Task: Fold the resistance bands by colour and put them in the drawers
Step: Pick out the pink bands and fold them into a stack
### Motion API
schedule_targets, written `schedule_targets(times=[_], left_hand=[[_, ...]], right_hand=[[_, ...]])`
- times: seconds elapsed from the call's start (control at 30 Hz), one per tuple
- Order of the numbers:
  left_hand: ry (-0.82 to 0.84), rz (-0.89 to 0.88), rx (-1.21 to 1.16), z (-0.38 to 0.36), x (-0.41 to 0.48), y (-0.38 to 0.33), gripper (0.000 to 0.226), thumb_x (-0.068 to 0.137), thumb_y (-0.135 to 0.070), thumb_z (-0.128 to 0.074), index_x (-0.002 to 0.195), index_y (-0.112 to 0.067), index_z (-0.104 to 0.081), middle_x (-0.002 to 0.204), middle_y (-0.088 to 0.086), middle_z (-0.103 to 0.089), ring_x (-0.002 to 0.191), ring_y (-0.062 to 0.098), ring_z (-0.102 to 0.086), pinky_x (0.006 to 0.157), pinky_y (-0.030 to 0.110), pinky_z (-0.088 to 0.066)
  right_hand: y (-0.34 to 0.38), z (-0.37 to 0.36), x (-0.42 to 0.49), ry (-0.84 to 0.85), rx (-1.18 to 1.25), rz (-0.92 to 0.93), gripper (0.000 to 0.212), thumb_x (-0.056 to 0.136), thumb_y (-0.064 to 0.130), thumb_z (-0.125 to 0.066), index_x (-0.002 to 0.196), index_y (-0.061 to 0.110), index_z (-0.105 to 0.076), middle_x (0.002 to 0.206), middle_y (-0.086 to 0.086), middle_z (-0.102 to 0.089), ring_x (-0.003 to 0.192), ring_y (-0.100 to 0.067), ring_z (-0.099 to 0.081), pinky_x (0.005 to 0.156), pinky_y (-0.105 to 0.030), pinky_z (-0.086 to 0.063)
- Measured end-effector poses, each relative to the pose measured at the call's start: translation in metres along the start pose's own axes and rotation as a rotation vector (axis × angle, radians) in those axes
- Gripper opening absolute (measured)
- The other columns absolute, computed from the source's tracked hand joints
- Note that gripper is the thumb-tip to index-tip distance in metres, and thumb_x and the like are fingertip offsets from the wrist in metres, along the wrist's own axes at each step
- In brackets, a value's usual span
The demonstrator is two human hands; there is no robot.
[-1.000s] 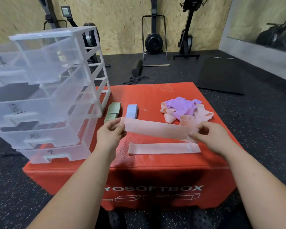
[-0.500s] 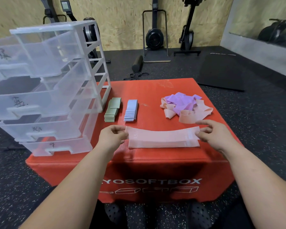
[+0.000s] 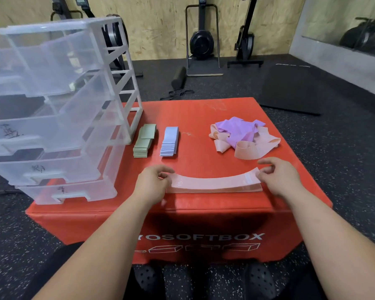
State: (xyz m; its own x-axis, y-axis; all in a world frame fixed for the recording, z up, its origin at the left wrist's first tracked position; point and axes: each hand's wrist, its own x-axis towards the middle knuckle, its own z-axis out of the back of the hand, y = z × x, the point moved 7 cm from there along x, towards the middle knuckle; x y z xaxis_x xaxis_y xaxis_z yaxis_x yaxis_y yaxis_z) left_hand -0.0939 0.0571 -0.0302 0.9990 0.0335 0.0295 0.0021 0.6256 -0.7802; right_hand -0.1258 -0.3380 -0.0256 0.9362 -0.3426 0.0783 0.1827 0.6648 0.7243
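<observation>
Left hand (image 3: 153, 182) and right hand (image 3: 278, 178), pinching the ends of the pink band (image 3: 212, 182), have lowered it onto the second pink band (image 3: 254, 189) on the tabletop (image 3: 204, 118), starting a pink pile.

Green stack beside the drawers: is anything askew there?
Yes. The green stack is uneven: its top band sits shifted back and to the right of the ones beneath, while the blue stack beside it lies neatly aligned.
</observation>
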Motion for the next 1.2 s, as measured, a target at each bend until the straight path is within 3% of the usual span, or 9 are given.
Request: schedule_targets(times=[0.07, 0.17, 0.37, 0.53, 0.73, 0.87, 1.2], left_hand=[[0.006, -0.004, 0.052, -0.003, 0.002, -0.001, 0.026, 0.091, -0.009, -0.072, 0.103, -0.031, -0.08, 0.092, -0.009, -0.072, 0.077, 0.007, -0.066, 0.07, 0.022, -0.049], [0.023, -0.014, 0.132, -0.007, 0.004, -0.001, 0.022, 0.092, -0.013, -0.074, 0.105, -0.03, -0.08, 0.093, -0.005, -0.073, 0.083, 0.015, -0.068, 0.077, 0.025, -0.049], [0.06, -0.063, 0.293, -0.009, 0.008, -0.004, 0.026, 0.095, -0.015, -0.069, 0.117, -0.026, -0.078, 0.101, -0.002, -0.073, 0.083, 0.013, -0.061, 0.077, 0.022, -0.043], [0.124, -0.152, 0.425, -0.01, 0.01, -0.004, 0.023, 0.097, -0.023, -0.071, 0.119, -0.028, -0.075, 0.111, 0.003, -0.055, 0.096, 0.025, -0.067, 0.085, 0.03, -0.05], [0.299, -0.353, 0.441, -0.013, 0.009, -0.008, 0.056, 0.082, -0.034, -0.088, 0.133, -0.033, -0.065, 0.134, -0.011, -0.055, 0.119, 0.012, -0.054, 0.1, 0.031, -0.046], [0.315, -0.398, 0.504, -0.016, 0.008, -0.005, 0.055, 0.083, -0.034, -0.086, 0.132, -0.036, -0.062, 0.126, -0.015, -0.063, 0.116, 0.014, -0.057, 0.099, 0.039, -0.05], [0.306, -0.399, 0.49, -0.011, 0.012, -0.006, 0.041, 0.079, -0.036, -0.09, 0.116, -0.037, -0.071, 0.11, -0.015, -0.064, 0.097, 0.009, -0.059, 0.086, 0.035, -0.054]], right_hand=[[-0.001, -0.002, 0.001, 0.01, -0.028, 0.001, 0.029, 0.085, 0.014, -0.078, 0.107, 0.031, -0.071, 0.076, 0.011, -0.075, 0.08, -0.007, -0.068, 0.073, -0.028, -0.043], [-0.003, -0.004, 0.003, 0.019, -0.07, 0.004, 0.028, 0.084, 0.012, -0.077, 0.103, 0.031, -0.072, 0.074, 0.01, -0.075, 0.077, -0.004, -0.067, 0.066, -0.025, -0.043], [-0.007, -0.013, 0.005, 0.057, -0.177, 0.029, 0.029, 0.077, 0.01, -0.076, 0.098, 0.03, -0.073, 0.07, 0.009, -0.072, 0.075, -0.008, -0.068, 0.066, -0.024, -0.044], [-0.008, -0.015, 0.007, 0.091, -0.334, 0.103, 0.038, 0.074, 0.02, -0.085, 0.107, 0.036, -0.073, 0.096, 0.008, -0.064, 0.087, -0.017, -0.064, 0.083, -0.033, -0.051], [0.004, -0.013, 0.002, 0.306, -0.281, 0.255, 0.047, 0.077, 0.025, -0.09, 0.119, 0.036, -0.072, 0.119, 0.019, -0.066, 0.105, -0.006, -0.063, 0.097, -0.03, -0.051], [-0.001, -0.016, 0.002, 0.404, -0.353, 0.291, 0.051, 0.074, 0.026, -0.093, 0.118, 0.039, -0.072, 0.12, 0.021, -0.068, 0.112, -0.006, -0.063, 0.102, -0.03, -0.049], [-0.004, -0.015, 0.007, 0.405, -0.41, 0.34, 0.04, 0.072, 0.032, -0.094, 0.101, 0.046, -0.07, 0.114, 0.025, -0.067, 0.107, -0.006, -0.063, 0.099, -0.033, -0.051]])
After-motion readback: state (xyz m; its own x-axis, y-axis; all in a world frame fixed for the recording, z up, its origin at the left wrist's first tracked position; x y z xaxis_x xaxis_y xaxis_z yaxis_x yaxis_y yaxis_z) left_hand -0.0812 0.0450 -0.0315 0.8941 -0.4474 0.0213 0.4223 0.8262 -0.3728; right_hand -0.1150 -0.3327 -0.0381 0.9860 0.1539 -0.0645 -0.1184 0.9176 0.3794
